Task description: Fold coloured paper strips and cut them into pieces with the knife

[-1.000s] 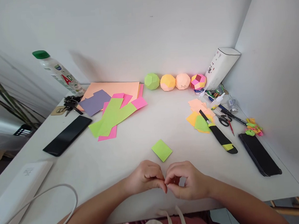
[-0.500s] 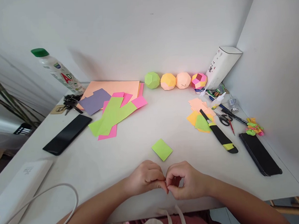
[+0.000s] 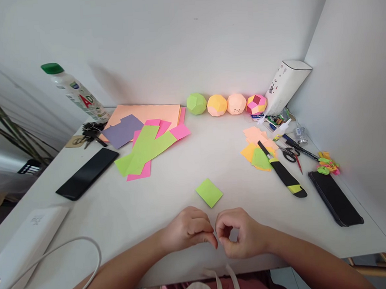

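Note:
My left hand [image 3: 191, 228] is closed above the near part of the table, its fingers curled and the thumb laid against the forefinger. Just to its right, my right hand [image 3: 239, 232] makes a ring, thumb and forefinger pressed together at the tips. A narrow gap parts the two hands. Whether anything small sits in either pinch I cannot make out. Beyond the fingers lies a square of green paper [image 3: 209, 192], flat and turned on its corner, touched by neither hand.
Green paper strips [image 3: 144, 149] lie over pink and purple paper at left. Paper polyhedra [image 3: 196, 104] line the wall. A utility knife [image 3: 284, 173], scissors [image 3: 289, 155], small paper pieces [image 3: 256, 142] and a phone [image 3: 336, 199] lie right; another black phone [image 3: 87, 173] lies left.
The fingertips, which were touching, have come slightly apart, with my right hand shifted a little to the right. The green square has not moved.

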Tool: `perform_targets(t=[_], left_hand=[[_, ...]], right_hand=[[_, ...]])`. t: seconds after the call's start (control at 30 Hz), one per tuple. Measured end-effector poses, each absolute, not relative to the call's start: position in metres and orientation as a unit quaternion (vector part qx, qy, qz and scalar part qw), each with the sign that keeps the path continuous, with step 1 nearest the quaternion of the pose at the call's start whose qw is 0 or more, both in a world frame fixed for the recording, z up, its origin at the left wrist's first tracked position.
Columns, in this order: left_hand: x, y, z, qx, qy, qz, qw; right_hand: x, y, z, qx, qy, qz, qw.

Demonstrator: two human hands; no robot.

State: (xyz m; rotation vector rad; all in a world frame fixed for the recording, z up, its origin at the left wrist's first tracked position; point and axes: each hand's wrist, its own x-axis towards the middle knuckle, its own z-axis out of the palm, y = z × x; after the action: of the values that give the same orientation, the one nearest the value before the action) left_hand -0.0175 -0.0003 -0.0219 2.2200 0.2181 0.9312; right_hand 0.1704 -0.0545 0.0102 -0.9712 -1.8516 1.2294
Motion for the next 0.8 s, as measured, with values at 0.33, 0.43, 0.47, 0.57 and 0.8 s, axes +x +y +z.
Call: perform_targets(t=[0.33, 0.43, 0.47, 0.57, 0.8], left_hand=[[-0.0176, 0.0015, -0.0200, 0.849, 0.107, 0.364, 0.368], [-0.0178, 0.0012, -0.0202, 0.848, 0.109, 0.359, 0.373], [-0.0179, 0.0011, -0.0203, 0.848, 0.108, 0.358, 0.375], [-0.0181, 0.0010, -0.0205, 0.851, 0.108, 0.352, 0.374], [-0.0185, 0.0013, -0.0216, 0.846, 0.121, 0.356, 0.378]], right_hand=[[0.1745, -0.0522, 0.0124, -0.358, -0.716, 0.486, 0.350], [0.1750, -0.0533, 0.0113, -0.358, -0.717, 0.498, 0.331], [0.1748, -0.0538, 0.0104, -0.360, -0.718, 0.498, 0.326], [0.1733, -0.0550, 0.0078, -0.362, -0.737, 0.470, 0.324], [0.1722, -0.0518, 0.0131, -0.337, -0.784, 0.368, 0.369]])
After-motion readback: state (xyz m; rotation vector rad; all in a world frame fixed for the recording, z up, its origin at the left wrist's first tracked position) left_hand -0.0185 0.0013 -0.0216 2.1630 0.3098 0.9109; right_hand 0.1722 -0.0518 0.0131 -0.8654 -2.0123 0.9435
